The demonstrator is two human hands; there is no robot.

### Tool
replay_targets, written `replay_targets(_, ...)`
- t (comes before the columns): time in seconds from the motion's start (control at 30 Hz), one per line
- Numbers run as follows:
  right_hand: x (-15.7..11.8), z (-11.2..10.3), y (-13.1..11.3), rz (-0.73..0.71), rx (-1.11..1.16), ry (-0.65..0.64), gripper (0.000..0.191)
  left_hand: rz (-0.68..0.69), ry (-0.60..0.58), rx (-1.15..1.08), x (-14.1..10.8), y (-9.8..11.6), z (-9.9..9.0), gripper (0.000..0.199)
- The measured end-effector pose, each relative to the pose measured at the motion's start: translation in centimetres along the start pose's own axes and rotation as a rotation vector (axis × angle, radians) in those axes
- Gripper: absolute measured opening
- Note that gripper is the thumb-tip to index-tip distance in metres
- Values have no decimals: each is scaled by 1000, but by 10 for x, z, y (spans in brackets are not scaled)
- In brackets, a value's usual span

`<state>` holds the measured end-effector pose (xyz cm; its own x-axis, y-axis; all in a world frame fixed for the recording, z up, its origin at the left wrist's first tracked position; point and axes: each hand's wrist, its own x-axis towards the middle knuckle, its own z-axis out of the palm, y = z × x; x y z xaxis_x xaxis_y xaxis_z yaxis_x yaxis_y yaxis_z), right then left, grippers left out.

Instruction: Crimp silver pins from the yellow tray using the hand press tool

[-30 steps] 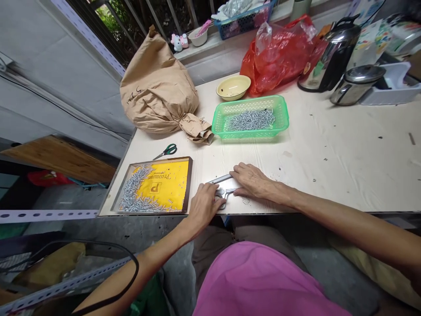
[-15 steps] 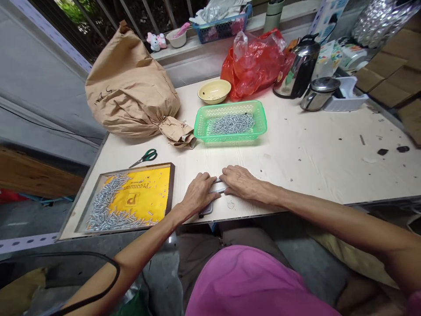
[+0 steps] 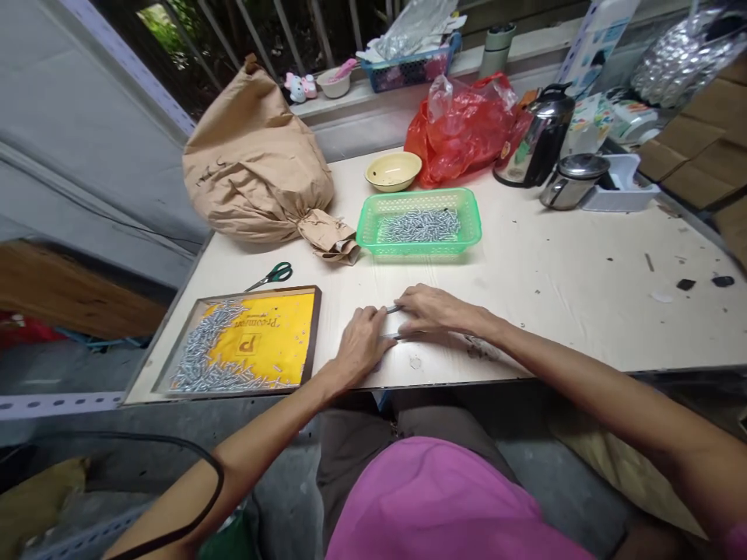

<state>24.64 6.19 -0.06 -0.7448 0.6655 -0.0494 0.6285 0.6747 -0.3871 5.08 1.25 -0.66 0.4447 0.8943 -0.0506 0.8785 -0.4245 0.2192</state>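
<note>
Right hand point(image 3: 440, 311) has neared palm-down left hand point(image 3: 358, 344), clamped on metal bars point(image 3: 393, 309) (right grip blurred, unclear).

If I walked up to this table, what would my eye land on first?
Probably the bright red plastic bag at the back, right beside the cream bowl. Next, the yellow-bottomed tray at the front left, partly strewn with silvery pieces. Then the slim grey metal object near the front edge, between the person's left-hand grip and right-hand grip.
</note>
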Motion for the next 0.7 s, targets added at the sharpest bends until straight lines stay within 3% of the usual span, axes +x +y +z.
replay_targets(0.1,2,4,6,47,9,74,27,42,82,-86,-17,18,15,42)
replay_targets(0.23,14,13,18,100,-112,143,24,107,87,-195,-36,40,36,44)
replay_targets(0.33,27,10,24,108,-144,142,23,121,101,-247,-41,44,42,48)
replay_targets(0.4,35,5,13,93,-182,109,22,130,113,-265,-42,44,43,51)
replay_targets(0.53,43,9,-39,-212,-138,-3,19,168,149,-289,-49,48,42,54)
replay_targets(0.63,47,28,-72,-441,-165,-78,16,324,165,-286,-68,51,39,39)
replay_targets(0.7,53,43,-82,-535,-210,-73,16,407,187,-265,-87,44,32,30)
